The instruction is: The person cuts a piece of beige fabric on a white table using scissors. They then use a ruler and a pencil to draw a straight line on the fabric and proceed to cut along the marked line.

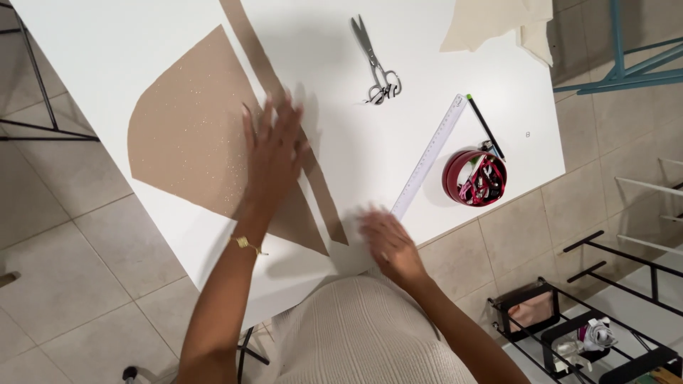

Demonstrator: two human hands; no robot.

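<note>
Left hand (274,153) lies flat, fingers spread, pinning a brown paper pattern (192,135) to the white table (356,156) — gripping nothing. Right hand (388,245), blurred, seems open on bare tabletop beside a ruler (430,156). Uneven pressure could skew the sheet.

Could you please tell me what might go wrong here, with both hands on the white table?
The brown strip lies loose beside the left hand and may shift. The right hand, blurred near the ruler, might knock it toward the red tub. The scissors lie unguarded on the table.
</note>
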